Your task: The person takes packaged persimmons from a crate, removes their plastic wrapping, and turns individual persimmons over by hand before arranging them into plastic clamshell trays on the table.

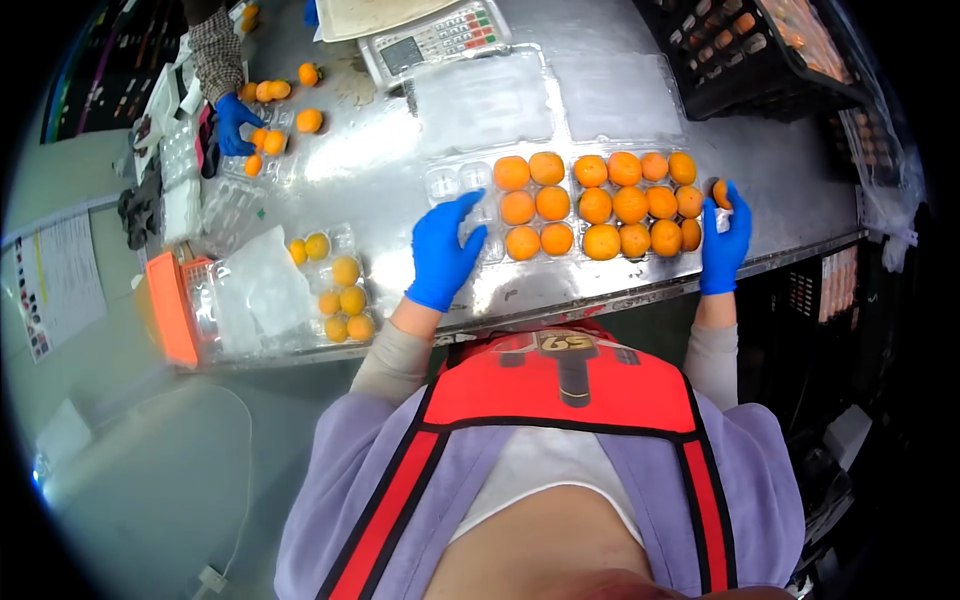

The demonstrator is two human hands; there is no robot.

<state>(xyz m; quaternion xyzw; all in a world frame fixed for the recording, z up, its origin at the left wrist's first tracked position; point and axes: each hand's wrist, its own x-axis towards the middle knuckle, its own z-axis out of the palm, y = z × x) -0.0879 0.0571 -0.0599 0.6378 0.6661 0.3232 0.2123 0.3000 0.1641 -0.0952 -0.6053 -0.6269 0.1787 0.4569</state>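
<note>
My left hand (444, 255), in a blue glove, is at the left edge of a clear plastic tray (462, 182). Its thumb and fingers are apart with nothing between them. Orange citrus-like fruits (517, 207) fill two columns of that tray, and cells by my hand hold none. Right beside it, a second group of orange fruits (630, 205) sits in tight rows. My right hand (724, 245), also gloved in blue, is at the right end of this group. Its thumb and fingers close around a single orange fruit (720, 193), which they partly hide.
A scale (435, 45) stands at the back of the metal table (380, 190), near flat clear trays (480, 100). A black crate (750, 65) is back right. At left, another person's gloved hand (234, 124) touches fruit. A part-filled tray (345, 290) lies near an orange bin (172, 308).
</note>
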